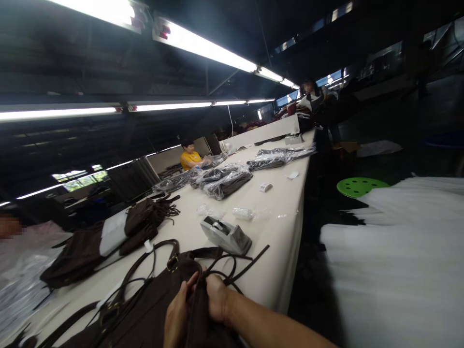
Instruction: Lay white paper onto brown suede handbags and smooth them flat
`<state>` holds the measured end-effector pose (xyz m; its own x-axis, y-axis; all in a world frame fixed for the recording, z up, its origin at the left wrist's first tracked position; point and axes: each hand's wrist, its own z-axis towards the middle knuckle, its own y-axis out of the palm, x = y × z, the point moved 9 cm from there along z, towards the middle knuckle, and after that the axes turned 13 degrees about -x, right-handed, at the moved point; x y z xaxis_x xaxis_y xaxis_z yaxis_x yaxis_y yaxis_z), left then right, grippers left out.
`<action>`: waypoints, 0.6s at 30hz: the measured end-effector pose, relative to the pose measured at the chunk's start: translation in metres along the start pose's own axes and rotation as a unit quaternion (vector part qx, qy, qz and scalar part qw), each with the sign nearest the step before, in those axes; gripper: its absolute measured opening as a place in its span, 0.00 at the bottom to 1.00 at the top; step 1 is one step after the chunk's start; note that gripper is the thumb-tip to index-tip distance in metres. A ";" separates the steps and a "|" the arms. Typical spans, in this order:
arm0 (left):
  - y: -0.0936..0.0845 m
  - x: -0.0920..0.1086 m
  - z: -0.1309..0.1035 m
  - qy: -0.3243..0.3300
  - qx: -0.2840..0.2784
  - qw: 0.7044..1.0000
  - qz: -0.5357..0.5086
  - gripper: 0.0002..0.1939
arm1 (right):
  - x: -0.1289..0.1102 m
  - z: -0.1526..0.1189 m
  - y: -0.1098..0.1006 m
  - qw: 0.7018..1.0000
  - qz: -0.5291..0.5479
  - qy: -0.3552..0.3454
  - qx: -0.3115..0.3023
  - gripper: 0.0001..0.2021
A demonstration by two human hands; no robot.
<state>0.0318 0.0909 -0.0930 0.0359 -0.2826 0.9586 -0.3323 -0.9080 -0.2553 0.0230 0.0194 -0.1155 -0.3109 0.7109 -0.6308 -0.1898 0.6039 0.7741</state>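
A dark brown handbag [145,309] with long handles, thin cords and brass-coloured buckles lies at the near end of the long table. My left hand [178,309] is closed on the edge of the bag, its thumb and fingertips pinching the fabric. Close beside it, my right hand [216,296] grips the same edge near the loose cords; its fingertips are partly hidden behind the bag. Just beyond my hands stands a grey tape dispenser [226,235].
The cream table [279,232] carries several plastic-wrapped bags [226,181], a clear roll [242,213] and more brown bags [81,251] at left. A person in yellow [190,157] works across it. To the right are a green stool [357,186] and white sheets [395,261].
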 end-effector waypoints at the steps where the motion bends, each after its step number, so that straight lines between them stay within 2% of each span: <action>1: 0.002 -0.005 0.003 -0.021 -0.016 0.999 -0.022 0.24 | 0.006 -0.009 0.000 1.000 0.012 0.020 -0.008 0.27; 3: 0.004 -0.011 0.008 -0.030 -0.028 0.997 -0.060 0.26 | 0.016 -0.026 0.005 0.998 0.034 0.038 -0.030 0.29; 5: 0.003 -0.011 0.014 -0.003 -0.020 0.999 -0.049 0.27 | 0.023 -0.042 0.012 0.997 0.051 0.032 -0.051 0.33; 9: 0.001 -0.008 0.023 0.033 -0.014 0.997 0.071 0.30 | 0.029 -0.062 0.025 0.995 0.058 0.014 -0.081 0.36; 11: 0.001 0.000 0.027 0.052 -0.001 0.988 0.147 0.34 | 0.030 -0.066 0.026 0.995 0.054 0.006 -0.081 0.29; 13: 0.002 0.012 0.030 0.074 0.012 0.974 0.215 0.32 | 0.028 -0.068 0.024 0.998 0.018 -0.010 -0.065 0.19; 14: 0.004 0.019 0.032 0.085 0.017 0.966 0.244 0.30 | 0.028 -0.069 0.022 0.998 -0.011 -0.014 -0.059 0.22; 16: 0.003 0.031 0.036 0.104 0.031 0.950 0.292 0.27 | 0.029 -0.069 0.018 0.996 -0.077 -0.016 -0.047 0.34; 18: -0.004 0.040 0.041 0.119 0.047 0.935 0.331 0.29 | 0.033 -0.068 0.011 0.991 -0.131 -0.005 -0.026 0.39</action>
<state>0.0732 0.0700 -0.0585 -0.3619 -0.7257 0.5851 -0.1221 -0.5853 -0.8015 -0.0530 0.0255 -0.1243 -0.2351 0.5361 -0.8107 -0.3111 0.7487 0.5853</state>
